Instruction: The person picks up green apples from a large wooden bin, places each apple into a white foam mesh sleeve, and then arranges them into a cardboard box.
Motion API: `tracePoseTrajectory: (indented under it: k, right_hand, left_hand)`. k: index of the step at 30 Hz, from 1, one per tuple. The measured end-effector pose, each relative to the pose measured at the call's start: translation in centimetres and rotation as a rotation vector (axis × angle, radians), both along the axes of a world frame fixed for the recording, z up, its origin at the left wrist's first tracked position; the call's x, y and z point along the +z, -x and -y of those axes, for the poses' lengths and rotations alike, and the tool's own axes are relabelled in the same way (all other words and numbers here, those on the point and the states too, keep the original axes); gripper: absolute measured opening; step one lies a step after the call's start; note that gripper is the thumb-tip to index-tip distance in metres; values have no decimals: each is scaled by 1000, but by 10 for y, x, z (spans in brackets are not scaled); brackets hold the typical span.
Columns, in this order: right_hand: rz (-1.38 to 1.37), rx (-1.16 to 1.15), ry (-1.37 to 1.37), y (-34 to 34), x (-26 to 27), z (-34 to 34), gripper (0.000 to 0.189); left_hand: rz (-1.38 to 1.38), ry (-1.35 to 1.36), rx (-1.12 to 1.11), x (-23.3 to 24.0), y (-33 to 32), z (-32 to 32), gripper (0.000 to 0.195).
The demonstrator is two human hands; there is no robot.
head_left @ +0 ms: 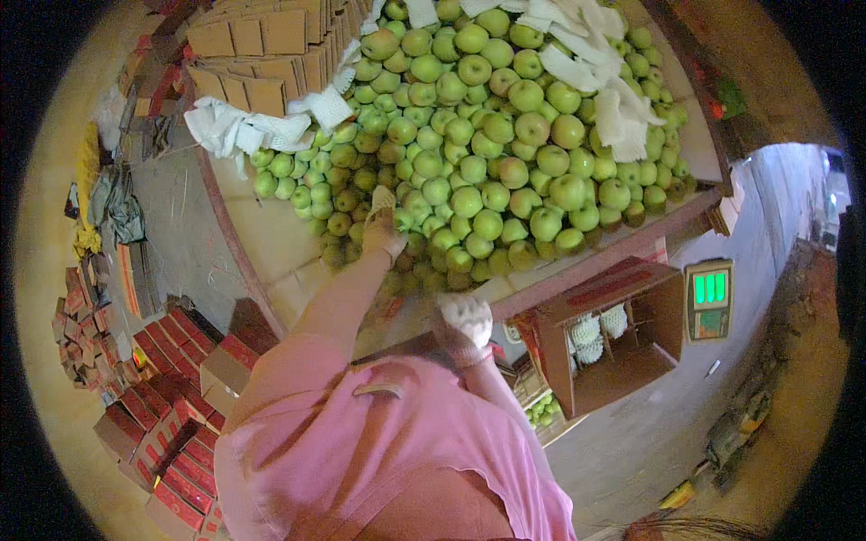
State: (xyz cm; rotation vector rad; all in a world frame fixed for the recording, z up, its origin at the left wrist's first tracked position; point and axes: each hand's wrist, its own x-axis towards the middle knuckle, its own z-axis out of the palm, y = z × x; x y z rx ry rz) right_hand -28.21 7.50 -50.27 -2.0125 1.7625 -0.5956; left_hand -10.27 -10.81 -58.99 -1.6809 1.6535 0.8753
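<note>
A large heap of green apples [467,169], some blushed with red, covers the tabletop [291,270] before me. My left hand [383,230] reaches out over the near left part of the heap, among shaded apples. Something pale shows at its fingertips; whether it holds an apple is not clear. Close to my body, at the table's near edge, my right hand [465,320] is curled, brightly lit and blurred. What it may hold cannot be made out. White foam net sleeves [270,130] lie left of the heap, and more foam sleeves [619,115] lie across its right side.
Cardboard dividers [270,40] are stacked at the table's far left. Right of me, an open carton [622,351] holds several foam-netted pieces near a lit green display [709,287]. More apples [543,411] show below it. Red cartons [183,466] crowd the floor at left.
</note>
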Motion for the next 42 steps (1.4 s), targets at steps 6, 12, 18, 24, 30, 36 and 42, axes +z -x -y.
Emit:
tracePoseTrajectory:
  k: [6, 12, 18, 24, 30, 36, 42]
  right_hand:
    - [-6, 38, -135, 3, 12, 4, 19]
    - [-9, 72, -93, 4, 11, 14, 21]
    - [-29, 58, -185, 2, 21, 12, 27]
    - [28, -79, -102, -5, 18, 11, 57]
    - [-30, -63, 87, 3, 73, 60, 72]
    - [747, -303, 1, 32, 95, 26, 68]
    - [2530, -455, -495, 52, 79, -29, 76]
  left_hand:
    - [73, -3, -96, -120, 21, 19, 89]
    - [10, -83, 2, -205, 13, 23, 93]
    - [-190, 338, 225, -112, 5, 33, 96]
    - [-890, 419, 415, 3, -12, 10, 85]
    - [-1121, 481, -14, 143, 16, -30, 83]
    - [-1375, 174, 280, 200, 42, -69, 71]
    - [-1501, -2, 416, 219, 61, -85, 47]
